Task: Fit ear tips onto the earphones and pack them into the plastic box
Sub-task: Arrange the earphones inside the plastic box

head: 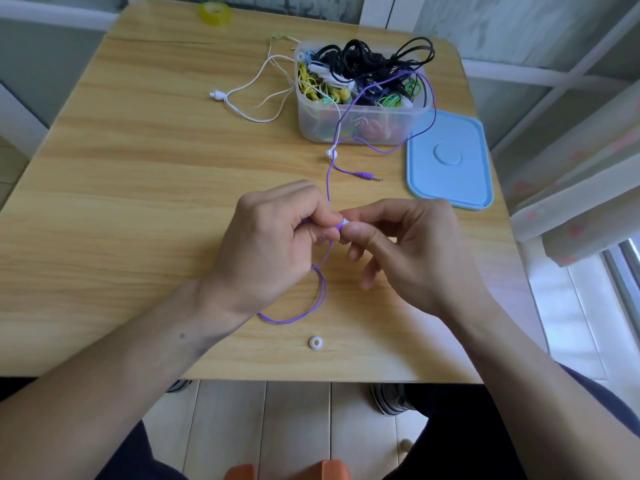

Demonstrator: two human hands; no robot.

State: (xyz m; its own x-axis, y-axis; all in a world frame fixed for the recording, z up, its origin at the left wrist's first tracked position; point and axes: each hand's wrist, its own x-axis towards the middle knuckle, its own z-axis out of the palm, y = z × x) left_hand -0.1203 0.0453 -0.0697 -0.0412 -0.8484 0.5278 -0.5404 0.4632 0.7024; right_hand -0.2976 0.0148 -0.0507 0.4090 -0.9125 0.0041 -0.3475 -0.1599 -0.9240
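Note:
My left hand (270,244) pinches a purple earbud above the middle of the table. My right hand (401,247) pinches a white ear tip (345,223) right against that earbud. The purple cable (301,315) loops under my left wrist and runs up past a white splitter (331,153) into the clear plastic box (360,128). Its jack plug (370,176) lies on the table. A second white ear tip (314,342) lies loose near the front edge. The box holds several tangled earphones in black, yellow and green.
A light blue lid (450,161) lies flat to the right of the box. White earphones (249,95) trail out to the box's left. A roll of yellow tape (215,12) sits at the far edge of the wooden table (121,202).

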